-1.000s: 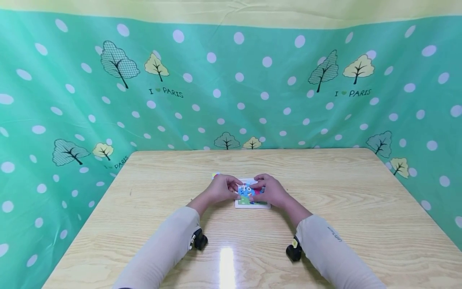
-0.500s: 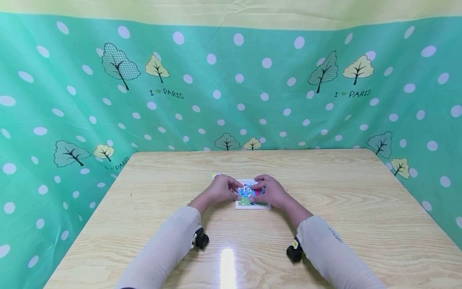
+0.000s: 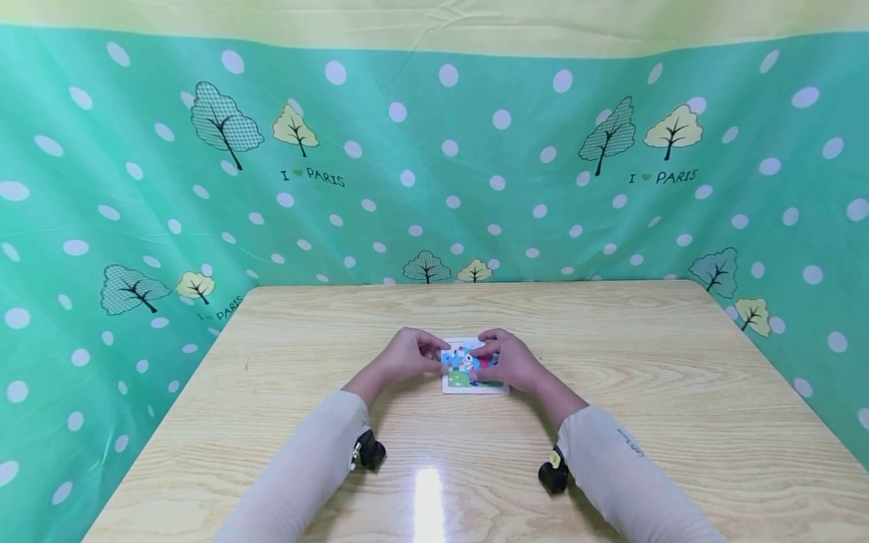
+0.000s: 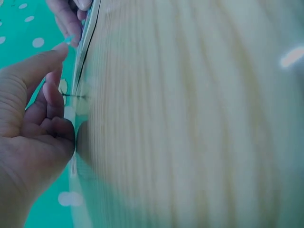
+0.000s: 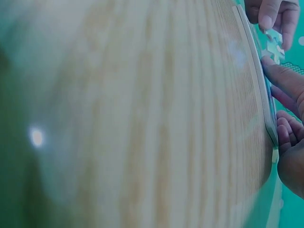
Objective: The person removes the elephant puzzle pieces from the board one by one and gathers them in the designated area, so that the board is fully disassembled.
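A jigsaw puzzle (image 3: 459, 379) in a white-rimmed tray lies on the table, showing a blue cartoon figure over green. My left hand (image 3: 406, 354) pinches a light blue puzzle piece (image 3: 453, 360) between thumb and fingers over the puzzle's left part. The right wrist view shows this puzzle piece (image 5: 274, 46) raised above the tray (image 5: 256, 61), its knobs visible. My right hand (image 3: 508, 360) rests on the puzzle's right part, thumb and forefinger apart and touching its surface. Its other fingers are loosely bent by the tray's right edge, and it hides part of the picture.
The light wooden table (image 3: 611, 339) stretches around the tray. A green dotted curtain (image 3: 434, 151) hangs along the back and sides. Black wrist cameras (image 3: 553, 475) hang under both sleeves.
My left hand has shifted slightly left, lifting a blue piece from the puzzle. The small coloured thing behind that hand is now hidden. My right hand has stayed in place.
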Demonstrator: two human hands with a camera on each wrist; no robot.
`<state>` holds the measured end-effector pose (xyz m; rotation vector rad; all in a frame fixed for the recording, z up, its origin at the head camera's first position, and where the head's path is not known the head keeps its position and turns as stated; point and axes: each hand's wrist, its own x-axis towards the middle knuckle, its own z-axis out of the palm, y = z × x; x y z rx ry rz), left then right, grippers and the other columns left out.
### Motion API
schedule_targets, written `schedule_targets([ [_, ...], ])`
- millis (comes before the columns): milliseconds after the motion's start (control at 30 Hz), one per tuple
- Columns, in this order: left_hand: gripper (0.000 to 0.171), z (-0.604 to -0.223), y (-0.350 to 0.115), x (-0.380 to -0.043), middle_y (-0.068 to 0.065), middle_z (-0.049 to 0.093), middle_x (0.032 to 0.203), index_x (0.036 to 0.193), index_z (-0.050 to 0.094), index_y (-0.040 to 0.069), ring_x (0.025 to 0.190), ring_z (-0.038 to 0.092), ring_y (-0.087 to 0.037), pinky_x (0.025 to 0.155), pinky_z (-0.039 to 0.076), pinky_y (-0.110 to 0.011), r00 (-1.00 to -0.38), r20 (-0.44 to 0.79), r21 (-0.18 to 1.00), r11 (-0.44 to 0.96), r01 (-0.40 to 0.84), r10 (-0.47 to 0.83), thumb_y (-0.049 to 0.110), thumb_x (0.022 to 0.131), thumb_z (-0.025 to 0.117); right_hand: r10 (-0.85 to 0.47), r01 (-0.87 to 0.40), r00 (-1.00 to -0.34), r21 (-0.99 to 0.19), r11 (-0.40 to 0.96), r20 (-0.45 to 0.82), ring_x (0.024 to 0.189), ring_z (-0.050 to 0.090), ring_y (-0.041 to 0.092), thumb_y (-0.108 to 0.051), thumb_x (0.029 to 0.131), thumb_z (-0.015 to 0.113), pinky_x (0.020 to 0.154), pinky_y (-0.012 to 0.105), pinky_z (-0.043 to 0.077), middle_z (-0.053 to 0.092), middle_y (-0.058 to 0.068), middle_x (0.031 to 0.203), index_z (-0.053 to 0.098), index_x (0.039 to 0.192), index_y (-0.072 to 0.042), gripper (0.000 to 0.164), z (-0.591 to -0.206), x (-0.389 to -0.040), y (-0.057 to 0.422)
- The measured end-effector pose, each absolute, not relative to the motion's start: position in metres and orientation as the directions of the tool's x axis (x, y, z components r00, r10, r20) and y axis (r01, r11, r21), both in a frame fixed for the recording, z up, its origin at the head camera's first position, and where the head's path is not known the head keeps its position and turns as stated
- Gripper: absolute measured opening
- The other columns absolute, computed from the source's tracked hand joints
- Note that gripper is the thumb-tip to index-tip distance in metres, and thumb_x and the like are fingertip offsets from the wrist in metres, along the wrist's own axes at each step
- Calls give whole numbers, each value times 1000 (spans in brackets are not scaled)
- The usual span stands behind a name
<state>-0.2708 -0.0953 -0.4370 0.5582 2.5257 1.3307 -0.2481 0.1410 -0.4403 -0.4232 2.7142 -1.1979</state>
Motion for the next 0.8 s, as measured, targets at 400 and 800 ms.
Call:
schedule_targets([
  [400, 35, -430, -115, -265, -2, 67, 83, 107, 75, 10, 77, 58, -17, 65, 50, -26, -926, -26, 888, 434, 152, 376, 9, 73, 85, -299, -180, -954, -753, 633, -24, 131, 41, 33, -22, 73, 87, 108, 48, 35, 51, 6, 138, 74, 112, -13, 42, -442, -248, 140],
  [800, 34, -431, -135, -258, -5, 68, 86, 111, 73, 6, 80, 60, -17, 64, 50, -23, -940, -31, 921, 375, 105, 340, 5, 78, 81, -285, -166, -958, -749, 641, -32, 132, 41, 32, -23, 74, 87, 109, 47, 35, 50, 5, 138, 75, 112, -14, 41, -445, -248, 139],
])
